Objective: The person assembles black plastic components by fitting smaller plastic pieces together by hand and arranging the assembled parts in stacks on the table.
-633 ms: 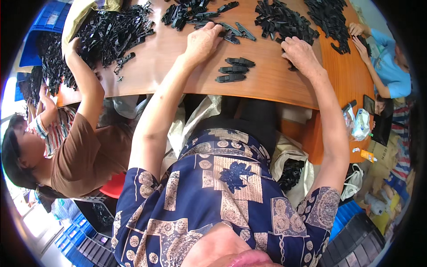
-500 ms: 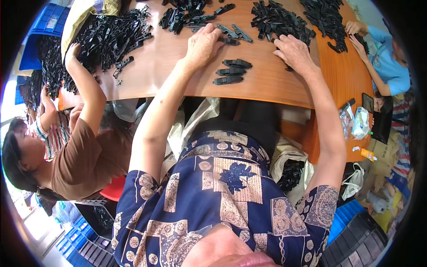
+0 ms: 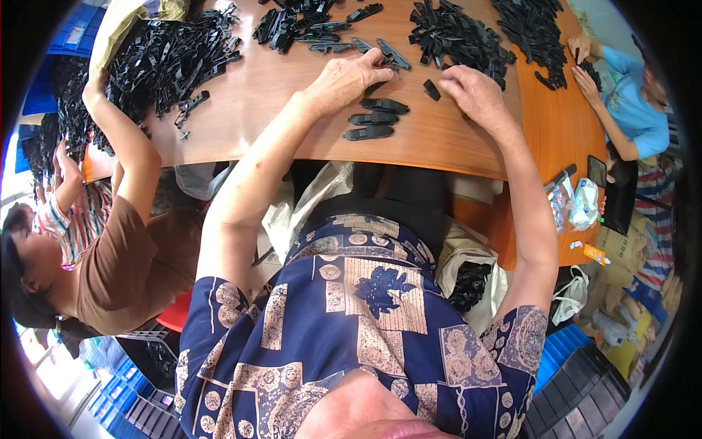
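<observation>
My left hand [image 3: 349, 80] is closed over a black plastic part [image 3: 376, 89], mostly hidden beneath the fingers. Just nearer to me, several similar long black plastic parts lie side by side, one of them a clip-shaped part [image 3: 370, 132]. My right hand [image 3: 475, 95] hovers low over the table with its fingers curled together; whether anything is between them is hidden. A small black piece [image 3: 432, 90] sits just left of its fingertips. Beyond my left hand, a grey-green slim part [image 3: 393, 54] lies among others.
Black parts are heaped on the wooden table [image 3: 270, 110], including a pile [image 3: 457, 40] beyond my right hand and a large heap [image 3: 179, 55] at left. Co-workers sit at both sides. An open sack [image 3: 468, 285] stands below the table edge; a plastic packet [image 3: 584, 203] lies at right.
My left hand has come nearer to the row of parts with its fingers over one part. My right hand has drawn back from the pile, and the small black piece now shows beside it.
</observation>
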Available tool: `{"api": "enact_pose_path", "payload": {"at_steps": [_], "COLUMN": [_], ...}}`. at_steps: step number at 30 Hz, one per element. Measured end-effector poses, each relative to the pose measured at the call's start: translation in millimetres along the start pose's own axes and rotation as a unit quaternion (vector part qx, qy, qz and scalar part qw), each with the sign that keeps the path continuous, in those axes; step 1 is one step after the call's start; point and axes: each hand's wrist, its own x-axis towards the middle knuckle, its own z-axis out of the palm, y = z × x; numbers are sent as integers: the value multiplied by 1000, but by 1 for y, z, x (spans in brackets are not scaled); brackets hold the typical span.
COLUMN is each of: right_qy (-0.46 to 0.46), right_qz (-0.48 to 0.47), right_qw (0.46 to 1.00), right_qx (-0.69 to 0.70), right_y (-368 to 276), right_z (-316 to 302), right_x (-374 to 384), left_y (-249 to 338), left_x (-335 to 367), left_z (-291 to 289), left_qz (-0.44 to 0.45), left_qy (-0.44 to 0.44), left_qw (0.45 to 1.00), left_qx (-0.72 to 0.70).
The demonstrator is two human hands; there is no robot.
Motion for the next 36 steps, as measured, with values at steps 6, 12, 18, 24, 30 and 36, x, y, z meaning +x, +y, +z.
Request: {"api": "enact_pose_path", "payload": {"at_steps": [6, 12, 18, 24, 30, 36], "right_qy": [31, 2, -17, -70, -36, -61], "right_qz": [-62, -33, -128, -123, -77, -108], "right_qw": [995, 999, 991, 988, 995, 992], "right_qx": [-75, -38, -43, -56, -51, -20], "right_y": [-11, -19, -31, -37, -51, -40], "right_z": [25, 16, 13, 14, 41, 15], "right_x": [-7, -11, 0, 3, 11, 15], "left_y": [6, 9, 2, 2, -2, 9], "left_x": [23, 6, 1, 0, 2, -9], "left_z": [3, 9, 16, 21, 23, 10], "left_qz": [2, -57, -89, -73, -60, -72], "left_qy": [-11, 49, 49, 82, 86, 35], "left_qw": [1000, 995, 986, 980, 976, 980], "left_qx": [-30, -66, -129, -165, -191, -184]}}
